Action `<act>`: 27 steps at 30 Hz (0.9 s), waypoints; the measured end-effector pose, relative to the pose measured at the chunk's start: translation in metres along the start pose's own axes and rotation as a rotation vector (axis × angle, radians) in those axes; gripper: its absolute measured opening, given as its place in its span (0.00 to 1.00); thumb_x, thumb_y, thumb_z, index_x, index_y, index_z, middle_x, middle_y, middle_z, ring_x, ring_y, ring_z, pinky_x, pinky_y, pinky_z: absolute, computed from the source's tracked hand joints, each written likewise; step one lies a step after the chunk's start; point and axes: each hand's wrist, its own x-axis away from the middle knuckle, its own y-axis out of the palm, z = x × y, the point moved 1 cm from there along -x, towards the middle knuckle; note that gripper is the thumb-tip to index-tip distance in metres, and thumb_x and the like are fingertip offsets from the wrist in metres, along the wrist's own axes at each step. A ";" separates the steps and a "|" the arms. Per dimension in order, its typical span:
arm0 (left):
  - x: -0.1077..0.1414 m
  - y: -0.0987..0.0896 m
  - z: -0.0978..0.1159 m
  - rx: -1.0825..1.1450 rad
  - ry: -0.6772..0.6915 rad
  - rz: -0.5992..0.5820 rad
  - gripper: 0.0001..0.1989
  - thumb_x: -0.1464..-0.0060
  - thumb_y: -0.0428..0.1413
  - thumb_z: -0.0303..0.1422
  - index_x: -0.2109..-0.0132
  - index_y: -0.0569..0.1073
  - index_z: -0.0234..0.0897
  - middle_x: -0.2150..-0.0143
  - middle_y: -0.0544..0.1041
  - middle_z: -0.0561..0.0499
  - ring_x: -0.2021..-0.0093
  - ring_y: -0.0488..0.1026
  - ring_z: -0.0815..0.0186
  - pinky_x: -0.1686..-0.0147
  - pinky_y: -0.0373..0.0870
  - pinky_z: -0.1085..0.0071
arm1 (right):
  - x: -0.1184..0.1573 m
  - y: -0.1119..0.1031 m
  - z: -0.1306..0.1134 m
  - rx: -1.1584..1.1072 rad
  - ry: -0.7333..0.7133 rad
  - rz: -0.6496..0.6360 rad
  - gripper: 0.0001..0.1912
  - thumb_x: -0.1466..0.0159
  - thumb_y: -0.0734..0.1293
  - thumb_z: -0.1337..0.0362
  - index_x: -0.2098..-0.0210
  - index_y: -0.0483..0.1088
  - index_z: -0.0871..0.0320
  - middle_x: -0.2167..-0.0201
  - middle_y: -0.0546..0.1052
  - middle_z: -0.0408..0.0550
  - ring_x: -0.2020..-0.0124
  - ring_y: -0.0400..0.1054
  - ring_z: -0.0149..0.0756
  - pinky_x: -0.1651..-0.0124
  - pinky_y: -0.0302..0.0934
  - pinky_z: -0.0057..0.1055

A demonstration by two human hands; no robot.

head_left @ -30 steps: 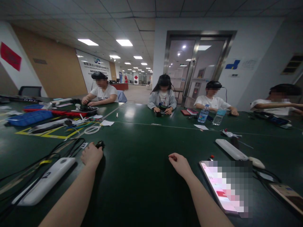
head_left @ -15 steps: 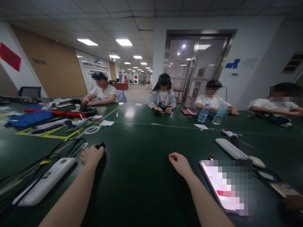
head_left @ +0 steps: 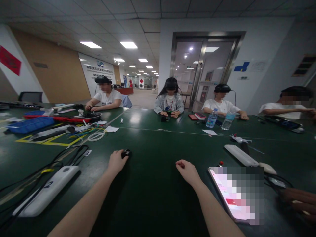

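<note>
My left hand (head_left: pixel 117 163) rests on the dark green table top (head_left: pixel 153 197), its fingertips on a small black object (head_left: pixel 126 153). The object is mostly hidden by my fingers, and its kind is hard to tell. My right hand (head_left: pixel 188 171) lies farther right with its fingers loosely curled and nothing visible in them. Just beyond it is a phone (head_left: pixel 234 196) with a pixelated screen. A white power strip (head_left: pixel 46 191) lies to the left of my left forearm.
Black cables (head_left: pixel 61 158) run beside the left power strip. On the right are another white power strip (head_left: pixel 240 155) and a white mouse (head_left: pixel 268 169). A co-worker's hand (head_left: pixel 298 200) enters at the lower right. Several seated people, bottles, a blue tray and tools occupy the far table.
My left hand has moved right across the table with the small black object. My right hand stays in place. A co-worker's hand has come farther in at the lower right.
</note>
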 end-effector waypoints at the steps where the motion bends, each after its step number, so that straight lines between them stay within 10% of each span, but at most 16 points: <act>1: 0.007 0.005 0.013 0.051 0.078 -0.043 0.22 0.49 0.51 0.35 0.47 0.70 0.32 0.49 0.69 0.40 0.48 0.65 0.57 0.46 0.60 0.64 | 0.000 0.000 0.000 -0.005 -0.002 -0.002 0.11 0.39 0.61 0.64 0.58 0.71 0.55 0.62 0.75 0.46 0.60 0.70 0.36 0.58 0.63 0.31; 6: 0.052 0.019 0.071 0.359 0.409 -0.367 0.23 0.50 0.54 0.35 0.45 0.68 0.39 0.45 0.65 0.45 0.47 0.64 0.60 0.45 0.61 0.62 | 0.005 0.002 -0.008 -0.047 -0.052 -0.023 0.12 0.39 0.61 0.64 0.56 0.70 0.55 0.61 0.75 0.45 0.60 0.70 0.35 0.58 0.63 0.31; 12: 0.075 0.021 0.090 0.409 0.701 -0.507 0.23 0.50 0.56 0.32 0.45 0.68 0.45 0.46 0.65 0.49 0.47 0.63 0.62 0.44 0.59 0.62 | 0.018 0.008 -0.031 -0.102 -0.257 -0.140 0.10 0.41 0.63 0.61 0.61 0.72 0.55 0.65 0.75 0.44 0.64 0.68 0.33 0.60 0.62 0.30; 27: 0.078 0.007 0.094 0.437 0.741 -0.592 0.19 0.48 0.55 0.33 0.47 0.69 0.46 0.49 0.67 0.51 0.48 0.64 0.62 0.47 0.62 0.63 | 0.031 0.020 -0.044 0.076 -0.387 -0.270 0.10 0.45 0.68 0.60 0.62 0.72 0.51 0.59 0.69 0.43 0.59 0.65 0.36 0.58 0.61 0.31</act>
